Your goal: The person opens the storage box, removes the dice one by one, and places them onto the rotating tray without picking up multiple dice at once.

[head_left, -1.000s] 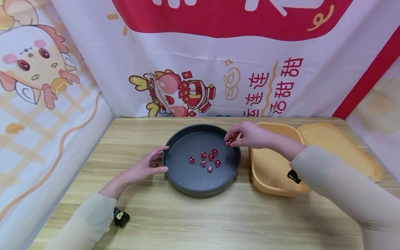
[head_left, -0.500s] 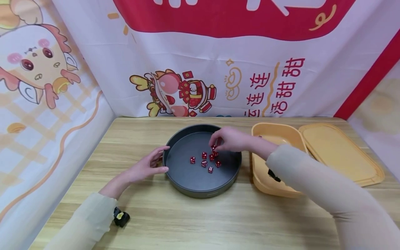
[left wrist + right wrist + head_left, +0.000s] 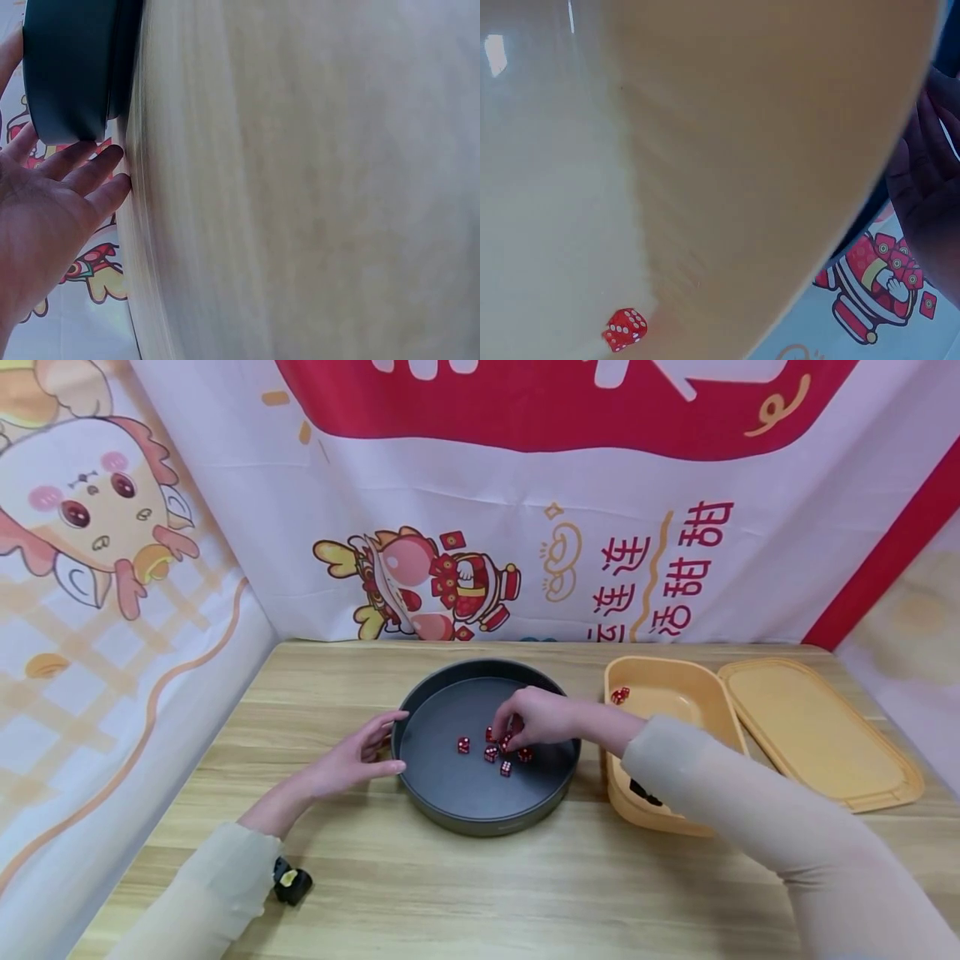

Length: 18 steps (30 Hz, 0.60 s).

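My left hand [image 3: 348, 764] rests at the left side of a round dark grey cake pan [image 3: 480, 806], its relaxed fingers and thumb touching the wall and rim. The left wrist view shows those fingers spread along the outside wall. Low inside the pan, my right hand [image 3: 543, 717] pinches a red die [image 3: 506, 742] between thumb and fingertips. Several other red dice with white pips lie close around it, among them one die [image 3: 506, 769] nearer me and another die [image 3: 463, 745] apart to the left. The right fingers hide part of the cluster.
A yellow-orange plastic box [image 3: 622, 806] stands right of the pan, under my right forearm. Red dice [image 3: 620, 696] lie in its far left corner. Its flat lid [image 3: 825, 735] leans at the box's right side. A printed cloth [image 3: 480, 485] hangs behind the wooden table [image 3: 450, 893].
My right hand has moved left from the pan's right rim with a die, then down among the dice inside. The box's far left corner has come into view. My left hand stays put.
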Available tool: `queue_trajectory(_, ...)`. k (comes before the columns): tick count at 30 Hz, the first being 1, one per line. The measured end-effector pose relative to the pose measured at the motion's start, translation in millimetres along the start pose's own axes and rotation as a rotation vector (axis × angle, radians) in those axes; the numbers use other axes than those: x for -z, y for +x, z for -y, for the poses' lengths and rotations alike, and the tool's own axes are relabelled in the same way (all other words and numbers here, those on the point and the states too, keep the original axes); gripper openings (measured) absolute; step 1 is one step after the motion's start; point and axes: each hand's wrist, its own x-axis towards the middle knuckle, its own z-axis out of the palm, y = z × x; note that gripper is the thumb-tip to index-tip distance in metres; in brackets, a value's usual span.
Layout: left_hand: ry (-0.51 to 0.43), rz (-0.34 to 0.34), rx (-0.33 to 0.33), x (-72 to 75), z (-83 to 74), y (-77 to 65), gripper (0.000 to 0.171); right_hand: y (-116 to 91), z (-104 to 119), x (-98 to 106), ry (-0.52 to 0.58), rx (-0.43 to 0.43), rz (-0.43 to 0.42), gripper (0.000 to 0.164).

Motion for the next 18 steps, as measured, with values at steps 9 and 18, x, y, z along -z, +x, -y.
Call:
queue_trajectory(9,0.008,0.000,-0.004,-0.4,-1.6,0.4,0.071,-7.3,-1.0,4.4,0.003,0.019,-0.033,0.017)
queue_trajectory(18,0.007,-0.006,-0.009,-1.2,-0.6,0.3,0.070,-37.0,-9.4,23.0,0.029,-0.006,-0.115,0.019)
